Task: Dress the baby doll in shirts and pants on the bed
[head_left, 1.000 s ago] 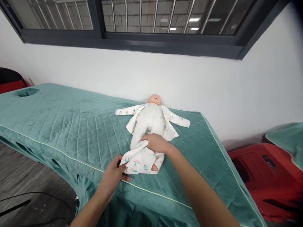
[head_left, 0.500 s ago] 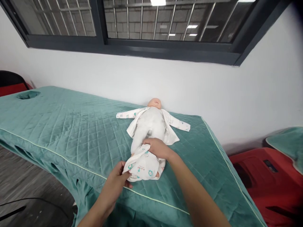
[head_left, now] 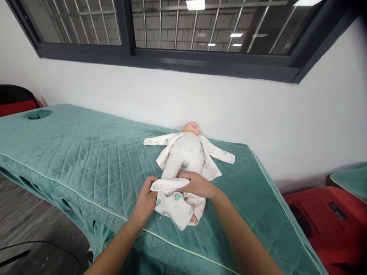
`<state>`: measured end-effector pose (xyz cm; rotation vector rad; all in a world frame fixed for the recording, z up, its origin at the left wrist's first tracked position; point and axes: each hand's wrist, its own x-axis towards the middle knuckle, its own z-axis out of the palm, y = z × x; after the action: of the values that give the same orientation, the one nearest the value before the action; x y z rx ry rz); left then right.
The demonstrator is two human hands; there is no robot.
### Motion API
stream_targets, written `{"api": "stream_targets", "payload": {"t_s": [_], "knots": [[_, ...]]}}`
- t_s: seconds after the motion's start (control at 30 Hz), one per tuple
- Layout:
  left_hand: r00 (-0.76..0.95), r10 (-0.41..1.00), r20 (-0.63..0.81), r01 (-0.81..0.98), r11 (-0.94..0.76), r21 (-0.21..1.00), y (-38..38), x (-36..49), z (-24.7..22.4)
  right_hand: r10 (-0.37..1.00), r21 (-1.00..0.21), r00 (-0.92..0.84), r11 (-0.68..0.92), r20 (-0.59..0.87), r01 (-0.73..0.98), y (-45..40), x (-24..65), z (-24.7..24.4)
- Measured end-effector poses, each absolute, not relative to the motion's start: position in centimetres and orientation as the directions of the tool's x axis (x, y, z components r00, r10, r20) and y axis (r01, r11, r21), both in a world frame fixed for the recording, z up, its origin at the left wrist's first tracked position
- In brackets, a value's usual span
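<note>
A left hand [head_left: 146, 200] and a right hand [head_left: 200, 186] hold printed pants [head_left: 174, 209] at the legs of a doll [head_left: 186, 149] lying on a bed [head_left: 94, 152].
The fingers of both hands grip the pants' folded top, near the bed's front edge; a long stretch of bed runs left, a shorter one right. The doll's head lies just beside the wall [head_left: 114, 88], its body within an open shirt [head_left: 211, 166].

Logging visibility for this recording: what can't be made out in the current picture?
Head view:
Doll, foot on the picture's left: hidden by the printed cloth.
Left hand, some fingertips: hidden by the cloth.
Red plastic object: cut off by the right edge.
Cloth's finer print: too small.
</note>
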<state>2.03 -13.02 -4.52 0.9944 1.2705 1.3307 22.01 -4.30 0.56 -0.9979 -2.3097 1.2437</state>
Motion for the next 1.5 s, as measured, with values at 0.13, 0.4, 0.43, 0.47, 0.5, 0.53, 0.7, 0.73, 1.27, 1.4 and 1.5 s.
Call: {"api": "stream_targets", "payload": {"t_s": [0.13, 0.4, 0.43, 0.47, 0.5, 0.53, 0.7, 0.73, 1.27, 1.4, 1.5], "knots": [[-0.218, 0.972, 0.088, 0.027, -0.084, 0.996, -10.6, 1.6, -4.8, 0.735, -0.861, -0.676, 0.31, -0.051, 0.402, -4.4, 22.2, 0.7], [-0.133, 0.926, 0.353, 0.316, -0.298, 0.901, -5.2, 1.1, -4.9, 0.806, -0.865, -0.59, 0.269, -0.038, 0.423, -4.3, 22.0, 0.6], [-0.127, 0.904, 0.409, 0.357, -0.343, 0.869, -4.5, 1.1, -5.2, 0.815, -0.866, -0.578, 0.27, -0.028, 0.422, -4.2, 21.9, 0.6], [-0.113, 0.88, 0.461, 0.4, -0.384, 0.832, -3.7, 1.1, -5.5, 0.826, -0.868, -0.564, 0.264, -0.021, 0.42, -4.1, 21.9, 0.5], [-0.091, 0.859, 0.504, 0.447, -0.417, 0.791, -2.9, 1.0, -5.8, 0.836, -0.873, -0.548, 0.252, -0.02, 0.417, -4.0, 21.9, 0.5], [-0.057, 0.843, 0.534, 0.495, -0.441, 0.749, -2.1, 1.0, -6.1, 0.847, -0.879, -0.531, 0.233, -0.028, 0.416, -3.8, 21.9, 0.4], [0.081, 0.803, 0.591, 0.707, -0.464, 0.533, 0.9, 0.8, -6.5, 0.872, -0.925, -0.476, 0.08, -0.116, 0.372, -3.3, 22.1, 0.5], [0.1, 0.794, 0.6, 0.732, -0.467, 0.496, 1.3, 0.8, -6.5, 0.878, -0.933, -0.463, 0.062, -0.118, 0.354, -3.2, 22.2, 0.5], [0.122, 0.749, 0.651, 0.719, -0.519, 0.463, 1.9, 1.3, -6.7, 0.905, -0.998, -0.423, -0.037, -0.056, 0.052, 1.8, 26.7, 2.6], [0.096, 0.772, 0.628, 0.699, -0.501, 0.51, 1.9, 1.3, -7.0, 0.962, -0.982, -0.274, -0.051, 0.0, -0.179, 2.2, 25.9, 0.4], [0.071, 0.787, 0.612, 0.678, -0.488, 0.549, 1.9, 1.3, -7.0, 0.989, -0.969, -0.141, 0.015, 0.051, -0.246, 2.2, 25.9, -0.6]]}}
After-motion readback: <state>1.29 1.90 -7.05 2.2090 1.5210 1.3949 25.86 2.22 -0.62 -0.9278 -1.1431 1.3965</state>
